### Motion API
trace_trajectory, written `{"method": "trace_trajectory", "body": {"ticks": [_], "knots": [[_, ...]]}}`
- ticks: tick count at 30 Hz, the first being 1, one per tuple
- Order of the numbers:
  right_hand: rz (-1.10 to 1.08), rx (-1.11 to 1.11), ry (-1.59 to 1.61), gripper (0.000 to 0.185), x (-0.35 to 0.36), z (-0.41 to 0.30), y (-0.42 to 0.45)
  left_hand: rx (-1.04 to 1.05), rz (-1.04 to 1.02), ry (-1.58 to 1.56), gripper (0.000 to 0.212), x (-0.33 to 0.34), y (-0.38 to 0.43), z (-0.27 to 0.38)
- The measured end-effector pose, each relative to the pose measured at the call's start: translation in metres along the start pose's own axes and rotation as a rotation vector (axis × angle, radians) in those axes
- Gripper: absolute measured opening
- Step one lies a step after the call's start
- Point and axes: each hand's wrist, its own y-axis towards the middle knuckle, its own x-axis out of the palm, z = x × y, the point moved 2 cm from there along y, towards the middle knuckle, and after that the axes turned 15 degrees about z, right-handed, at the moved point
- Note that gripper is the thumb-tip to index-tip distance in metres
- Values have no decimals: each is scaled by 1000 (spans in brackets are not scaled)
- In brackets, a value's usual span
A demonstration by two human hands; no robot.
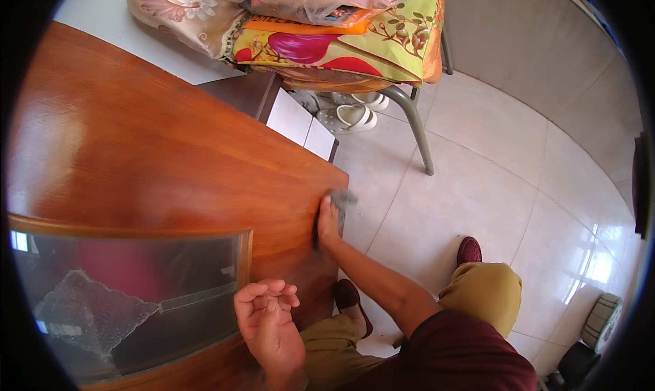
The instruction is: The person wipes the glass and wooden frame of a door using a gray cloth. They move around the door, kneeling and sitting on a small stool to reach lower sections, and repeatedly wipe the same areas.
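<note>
My right hand (329,222) presses a grey cloth (343,199) against the edge of a varnished wooden door (194,160); the cloth's free end is blurred. The palm hides part of the cloth. My left hand (272,319) is raised, palm up with its fingers curled, and holds nothing. It is beside the lower corner of the door's glass pane (138,299), which bears a translucent patterned piece and a strip. A wooden frame surrounds the pane.
A metal-legged chair (417,125) carries folded floral fabrics (332,53) and plastic-wrapped cloth. Pale clogs (348,117) lie on the tiled floor (471,181) behind a low dark-topped cabinet (245,91). My feet are on the floor close to the door. A round patterned object (603,322) stands at right.
</note>
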Motion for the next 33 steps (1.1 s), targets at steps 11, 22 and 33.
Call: {"method": "trace_trajectory", "body": {"ticks": [11, 22, 33], "knots": [[-369, -1030, -65, 26, -29, -125, -155, 270, -29, 86, 19, 16, -7, -3], [-213, -175, -66, 51, 5, 24, 66, -8, -84, 30, 17, 22, -10, -10], [-82, -398, -70, 57, 17, -51, 8, -262, -50, -81, 18, 4, -9, -14]]}}
